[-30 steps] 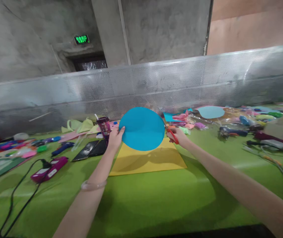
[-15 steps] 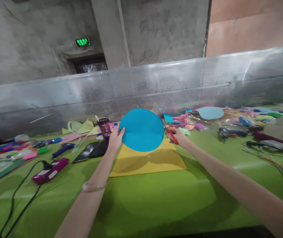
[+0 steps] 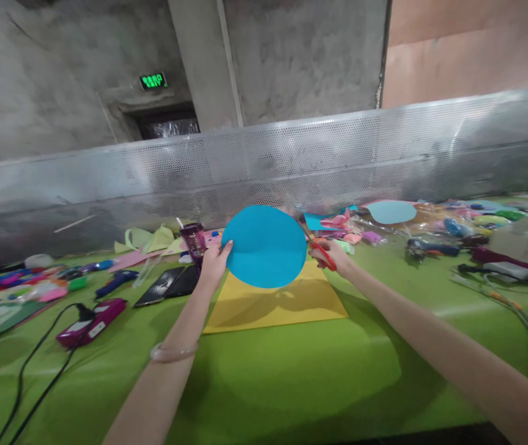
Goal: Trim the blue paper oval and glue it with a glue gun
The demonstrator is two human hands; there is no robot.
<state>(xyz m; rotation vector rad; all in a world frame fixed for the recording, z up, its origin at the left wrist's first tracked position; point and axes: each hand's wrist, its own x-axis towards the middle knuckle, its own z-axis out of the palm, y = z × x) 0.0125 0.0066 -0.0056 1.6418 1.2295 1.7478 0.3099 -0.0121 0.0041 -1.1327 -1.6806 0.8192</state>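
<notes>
Over a flat rectangular sheet of yellow paper on the bright green desk, a person is holding up a smooth round disc of blue paper, its face toward the person and a shadow falling on the sheet. By the sheet's left edge, the left hand pinches the disc's rim between thumb and fingers, probably because an edge hold steadies it while leaving most of the round free. By the sheet's right edge, the right hand is curled around the handles of red-handled metal scissors, whose blades meet the disc's right rim in view; I'd guess the lifted hold gives them room, though I can't tell whether they bite the paper. Left of the sheet are a dark purple cup with a white straw and a flat black phone-like slab, perhaps set there to leave space for the arms. Against half a second ago, the disc's bottom edge hangs slightly lower over the sheet and the scissors seem a touch differently angled; both hands keep their holds.
</notes>
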